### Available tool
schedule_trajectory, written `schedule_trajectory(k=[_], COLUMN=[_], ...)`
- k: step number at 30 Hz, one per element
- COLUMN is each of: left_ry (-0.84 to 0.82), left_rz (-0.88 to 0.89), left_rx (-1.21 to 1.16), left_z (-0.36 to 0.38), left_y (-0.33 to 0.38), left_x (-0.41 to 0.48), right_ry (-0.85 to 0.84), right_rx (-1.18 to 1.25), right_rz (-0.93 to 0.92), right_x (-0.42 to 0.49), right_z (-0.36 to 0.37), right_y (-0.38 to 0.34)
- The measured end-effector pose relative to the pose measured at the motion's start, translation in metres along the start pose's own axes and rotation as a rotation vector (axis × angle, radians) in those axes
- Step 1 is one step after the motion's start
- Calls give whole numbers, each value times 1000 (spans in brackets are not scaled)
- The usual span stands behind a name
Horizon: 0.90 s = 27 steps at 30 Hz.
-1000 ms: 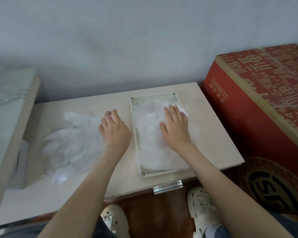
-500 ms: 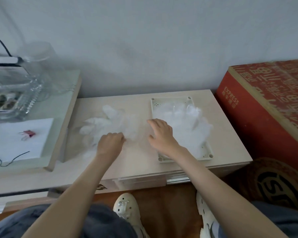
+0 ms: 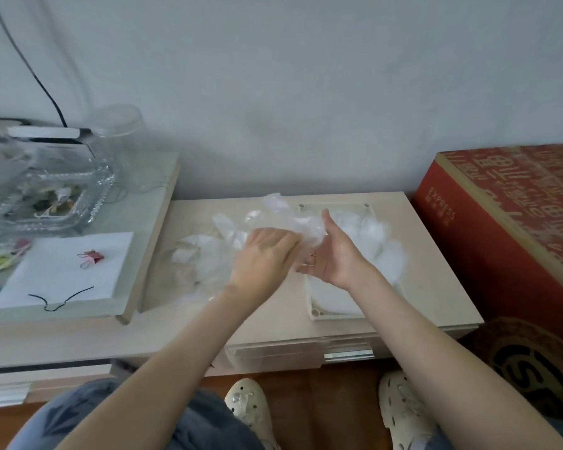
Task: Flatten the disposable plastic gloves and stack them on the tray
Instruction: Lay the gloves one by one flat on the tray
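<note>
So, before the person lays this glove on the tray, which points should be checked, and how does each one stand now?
1. Glove in hand held by both hands: ok, the left hand and right hand both have it.
2. Glove flattened: not ok, it is crumpled and raised above the table.
3. Tray within reach: ok, it sits right under the right hand.
4. Stack on the tray lying neat: not ok, glove fingers spill over the right rim.
5. Loose gloves left on the table: ok, a pile waits to the left.
6. Only one glove picked up: cannot tell, the plastic is clear.
</note>
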<state>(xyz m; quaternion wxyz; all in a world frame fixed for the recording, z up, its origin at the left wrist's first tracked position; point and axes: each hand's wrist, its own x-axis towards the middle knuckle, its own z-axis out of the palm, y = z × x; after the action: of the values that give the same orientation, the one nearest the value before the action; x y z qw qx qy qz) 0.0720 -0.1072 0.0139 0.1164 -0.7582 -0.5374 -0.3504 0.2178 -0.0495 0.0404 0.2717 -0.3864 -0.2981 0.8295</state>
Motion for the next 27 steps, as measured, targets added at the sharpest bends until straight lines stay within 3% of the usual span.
schedule_trajectory(k=[2,5,9,12,14,16,18,19,21,23,27], left_ry=[-39,-113,-275,-296,-138,8,-62,-159,-408,-553,-356], left_rz=[168,350,344,89,-200,-676,-1197,-1370,-1445,-1310,-1221], left_rx=[-61,-108,-227,-407,-465,-606,-922,-1094,-1264,-1320,-1385], left_z=[8,22,26,27,30,36,36,38,42,50,67], left_y=[10,16,28,34,36,38,37,35,34,38,49], left_x=[-4,-9,-9,-2,5,17,30,34,41,45,60], right_ry=[-62,-42,-11,58,93,91,41,30,32,29,122], right_rx=[117,24,-106,-97,70,201,256,268,298,338,226], right_rz=[73,44,-31,-165,-211,-247,-281,-300,-336,-372,-386], right_x=[-7,-19,-27,-28,-27,-27,-28,-29,-28,-24,-16], right_z=[-7,-22,-40,-53,-59,-66,-72,-74,-82,-90,-109], right_y=[-3,-8,-6,-6,-8,-12,-15,-17,-21,-24,-27])
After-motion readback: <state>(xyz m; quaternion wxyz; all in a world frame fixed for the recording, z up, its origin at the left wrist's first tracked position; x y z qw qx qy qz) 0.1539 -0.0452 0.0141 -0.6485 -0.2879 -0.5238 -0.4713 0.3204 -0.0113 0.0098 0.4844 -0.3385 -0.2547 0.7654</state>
